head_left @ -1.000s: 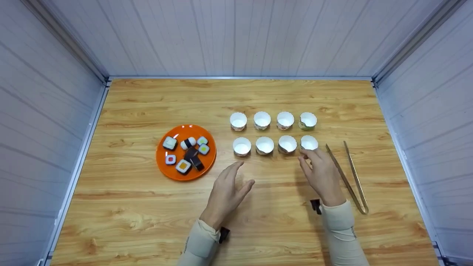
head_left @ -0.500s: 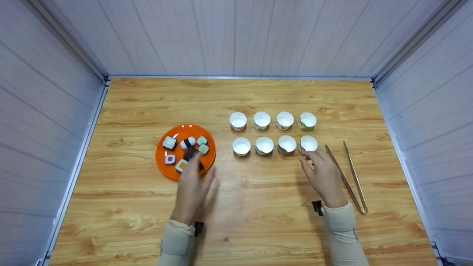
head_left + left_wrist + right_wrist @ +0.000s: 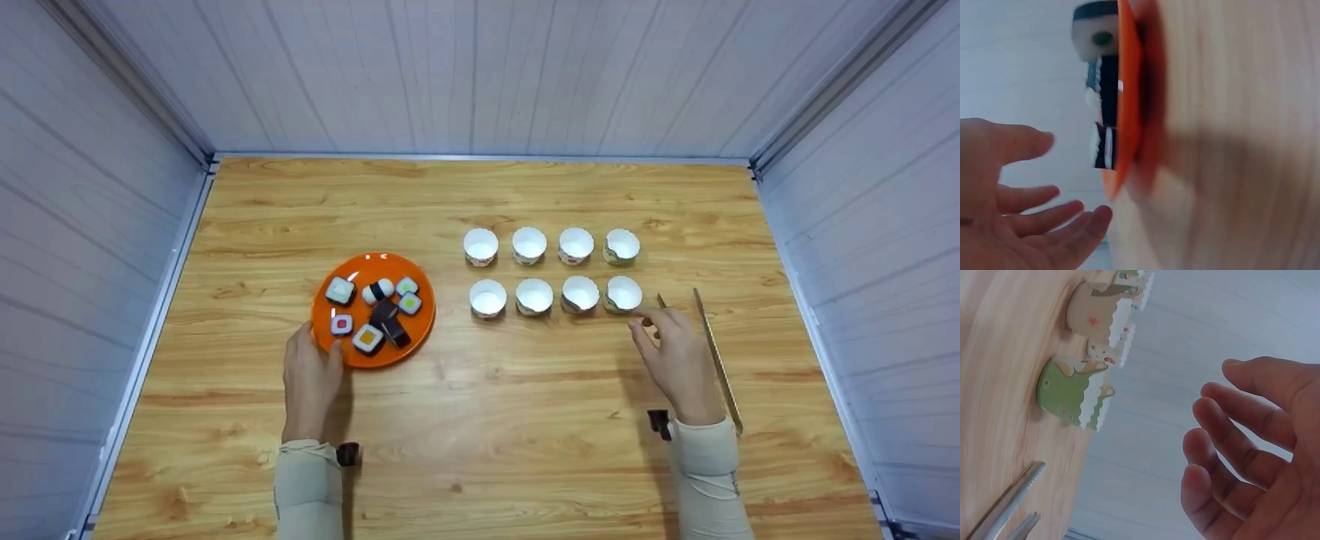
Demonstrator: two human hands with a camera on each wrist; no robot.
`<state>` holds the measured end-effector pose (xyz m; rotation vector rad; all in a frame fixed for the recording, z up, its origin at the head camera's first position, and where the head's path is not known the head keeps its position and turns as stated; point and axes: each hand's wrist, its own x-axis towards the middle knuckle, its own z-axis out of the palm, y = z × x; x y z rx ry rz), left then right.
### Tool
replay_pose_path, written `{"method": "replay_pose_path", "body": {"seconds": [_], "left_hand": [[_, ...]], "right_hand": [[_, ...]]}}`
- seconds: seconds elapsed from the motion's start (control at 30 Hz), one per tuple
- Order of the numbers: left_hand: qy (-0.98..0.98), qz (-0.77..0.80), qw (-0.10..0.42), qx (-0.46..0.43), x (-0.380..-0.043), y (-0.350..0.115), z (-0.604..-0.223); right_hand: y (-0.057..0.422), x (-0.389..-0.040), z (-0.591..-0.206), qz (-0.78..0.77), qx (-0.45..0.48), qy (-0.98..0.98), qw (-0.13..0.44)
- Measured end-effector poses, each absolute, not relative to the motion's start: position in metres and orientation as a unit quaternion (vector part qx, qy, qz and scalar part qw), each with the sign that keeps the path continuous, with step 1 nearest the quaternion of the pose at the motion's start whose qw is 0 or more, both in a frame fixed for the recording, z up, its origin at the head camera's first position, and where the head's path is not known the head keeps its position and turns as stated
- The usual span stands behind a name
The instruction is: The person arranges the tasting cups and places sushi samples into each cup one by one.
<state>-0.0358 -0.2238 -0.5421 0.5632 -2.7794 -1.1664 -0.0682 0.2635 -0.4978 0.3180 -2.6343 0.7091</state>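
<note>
The plate (image 3: 386, 358) is glossy orange. One large roll (image 3: 367, 339) has an orange centre ringed in white, a smaller roll (image 3: 341, 324) a red one, and two little rolls (image 3: 409, 303) yellow-green ones; a white piece (image 3: 378, 291) wears a black band, and two blocks (image 3: 395, 331) are dark brown. The cups (image 3: 534, 297) are white inside; outside, a green cup (image 3: 1063, 391) shows tan patches, a beige cup (image 3: 1092, 319) a red-orange star. The tongs (image 3: 1012, 499) are metallic grey, the table (image 3: 465, 435) yellow-brown woodgrain, the walls (image 3: 480, 82) pale bluish grey with darker stripes, the sleeves (image 3: 308, 487) cream.
</note>
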Motion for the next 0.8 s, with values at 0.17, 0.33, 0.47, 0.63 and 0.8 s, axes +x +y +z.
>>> {"method": "replay_pose_path", "body": {"seconds": [0.17,0.33,0.47,0.63,0.8], "left_hand": [[-0.89,-0.404,-0.028,0.21,-0.038,-0.228,-0.55],[-0.883,-0.413,-0.04,0.218,-0.04,-0.228,-0.555],[-0.884,-0.412,-0.038,0.218,-0.041,-0.229,-0.556],[-0.877,-0.426,-0.033,0.218,-0.042,-0.229,-0.557],[-0.874,-0.432,-0.034,0.219,-0.043,-0.228,-0.559]], "right_hand": [[0.282,-0.067,-0.497,0.235,0.082,-0.948,0.199],[0.31,-0.067,-0.501,0.212,0.03,-0.962,0.172],[0.332,-0.063,-0.507,0.201,-0.028,-0.974,0.1],[0.352,-0.059,-0.518,0.181,-0.065,-0.981,-0.005],[0.364,-0.059,-0.527,0.158,-0.087,-0.979,-0.094]]}}
